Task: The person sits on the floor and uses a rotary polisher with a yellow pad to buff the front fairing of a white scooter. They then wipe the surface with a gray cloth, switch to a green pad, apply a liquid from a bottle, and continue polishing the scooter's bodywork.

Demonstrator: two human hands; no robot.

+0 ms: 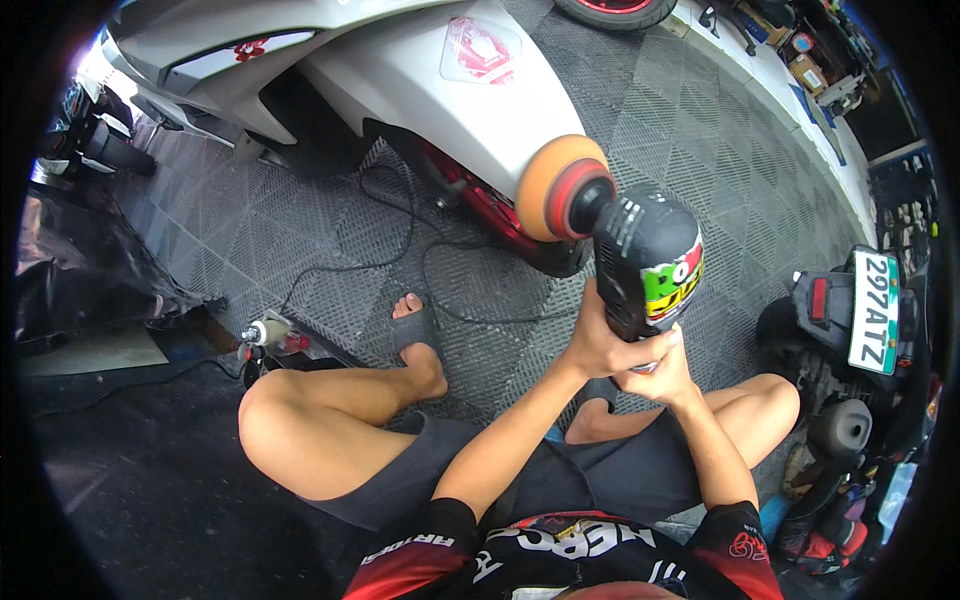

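Both my hands grip a black corded-looking power polisher point(649, 225) that bears bright stickers. My left hand point(600, 337) wraps the near part of its body, and my right hand point(664, 375) closes around the handle just below. At the polisher's far end, an orange foam pad point(536, 191) on a red backing plate meets the lower edge of a white motorcycle body panel point(450, 97). The red plate looks blurred, as if spinning. A sticker with red print point(482, 50) is on the panel. Under it, the red-rimmed wheel point(495, 206) is partly hidden by panel and pad.
A black cable point(345, 268) loops over the grey grid floor tiles point(480, 285). A second motorcycle point(817, 307) with a licence plate stands close at my right. Shelves point(810, 75) with goods line the far right. At left lies a black sheet point(82, 262).
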